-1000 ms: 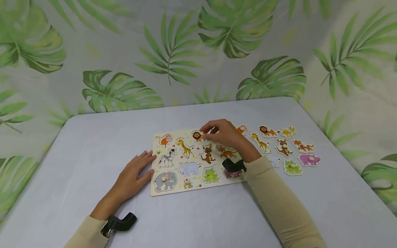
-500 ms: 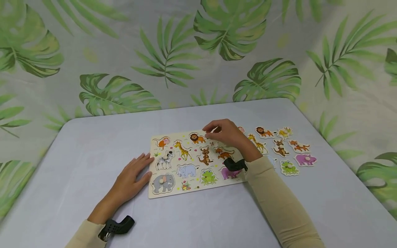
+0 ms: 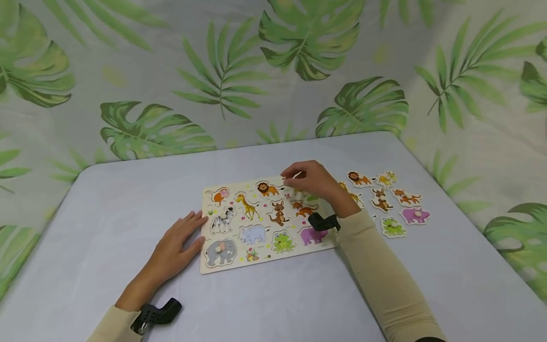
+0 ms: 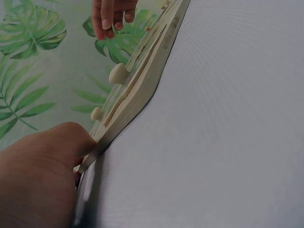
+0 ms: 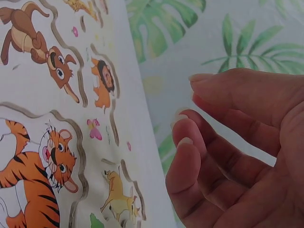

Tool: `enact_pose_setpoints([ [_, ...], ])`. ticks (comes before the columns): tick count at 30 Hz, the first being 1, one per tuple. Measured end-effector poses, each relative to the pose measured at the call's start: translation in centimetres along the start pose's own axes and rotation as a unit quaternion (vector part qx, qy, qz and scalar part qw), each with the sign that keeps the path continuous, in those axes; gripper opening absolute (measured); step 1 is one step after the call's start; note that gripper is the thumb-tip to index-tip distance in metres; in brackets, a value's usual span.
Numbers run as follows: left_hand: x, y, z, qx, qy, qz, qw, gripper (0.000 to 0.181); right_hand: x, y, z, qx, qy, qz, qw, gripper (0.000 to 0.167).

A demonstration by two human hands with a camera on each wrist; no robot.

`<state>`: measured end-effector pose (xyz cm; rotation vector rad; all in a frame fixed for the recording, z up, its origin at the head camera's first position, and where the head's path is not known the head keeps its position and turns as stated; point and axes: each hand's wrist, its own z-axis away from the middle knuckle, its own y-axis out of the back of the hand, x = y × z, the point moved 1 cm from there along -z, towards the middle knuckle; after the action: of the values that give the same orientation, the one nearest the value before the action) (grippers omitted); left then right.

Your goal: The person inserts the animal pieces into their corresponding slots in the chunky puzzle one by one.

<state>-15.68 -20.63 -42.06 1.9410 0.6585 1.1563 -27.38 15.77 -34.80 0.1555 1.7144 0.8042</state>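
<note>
Grasping nothing, our right hand [image 3: 314, 179] hovers by the far edge of the board [image 3: 240, 187], loose pieces [image 3: 392, 227] lying off to its right, and pinching their knobs [image 3: 418, 216] works best if our relaxed left hand [image 3: 176, 244] steadies the left edge.

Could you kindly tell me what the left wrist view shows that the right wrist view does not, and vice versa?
Only the left wrist view shows the left hand, touching the board's edge, and two pale rounded knobs standing up in profile.

Only the right wrist view shows animal pictures clearly: the tiger, kangaroo, lion and a small yellow animal.

Both show part of the board, the right hand holding nothing, and the leafy cloth.
</note>
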Motion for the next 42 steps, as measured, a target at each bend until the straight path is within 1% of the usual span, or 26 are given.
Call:
enact_pose_setpoints([
  [6,-0.1,-0.1,0.0,-0.002,0.001,0.004,1.0,0.049,0.3,0.4,0.0,0.002,-0.017,-0.015,0.9997,0.029],
  [14,-0.2,-0.2,-0.1,-0.007,0.002,0.003,1.0,0.05,1.1,1.7,0.2,0.041,-0.033,-0.013,0.9985,0.029],
  [19,-0.1,-0.1,-0.2,-0.01,0.003,0.002,0.9999,0.05,1.7,2.5,0.5,0.057,-0.049,-0.007,0.9972,0.031],
  [24,-0.2,-0.1,-0.2,-0.01,0.005,-0.001,0.9999,0.05,1.9,3.0,0.6,0.07,-0.074,-0.015,0.9946,0.031],
  [27,-0.2,-0.1,-0.1,-0.009,0.004,-0.002,0.9999,0.05,2.0,3.2,0.7,0.077,-0.083,-0.018,0.9934,0.031],
  [32,-0.1,0.0,-0.1,-0.008,0.003,0.0,1.0,0.05,2.4,3.6,0.8,0.102,-0.089,-0.002,0.9909,0.03],
  [37,-0.2,-0.1,-0.1,-0.01,0.003,0.0,0.9999,0.049,3.0,3.7,0.9,0.126,-0.111,0.018,0.9856,0.029],
  [42,-0.2,-0.1,-0.1,-0.008,0.001,-0.002,1.0,0.05,3.3,4.0,0.9,0.141,-0.117,0.042,0.9823,0.03],
])
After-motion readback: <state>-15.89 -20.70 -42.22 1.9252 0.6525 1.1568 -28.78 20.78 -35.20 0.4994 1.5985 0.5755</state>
